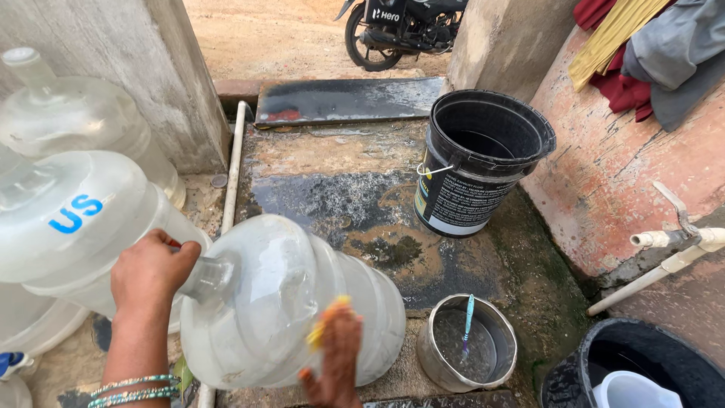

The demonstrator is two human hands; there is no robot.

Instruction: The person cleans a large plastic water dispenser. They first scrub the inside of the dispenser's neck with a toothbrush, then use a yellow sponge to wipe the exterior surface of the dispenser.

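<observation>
A large clear plastic water jug [287, 302] lies tilted on its side in front of me, neck pointing left. My left hand [153, 272] grips the jug at its neck; bangles circle that wrist. My right hand [336, 355] presses a yellow scrubber [326, 321] against the jug's side, blurred with motion. Two more big clear jugs [75, 219] [72, 113] stand stacked at the left, against a grey wall.
A black bucket [483, 162] stands on wet stone paving. A steel pot [468, 344] with water and a brush sits lower right. A black tub [634, 366] holds a white mug. A white pipe with tap [672, 242] juts from the pink wall. A motorcycle [404, 26] is parked outside.
</observation>
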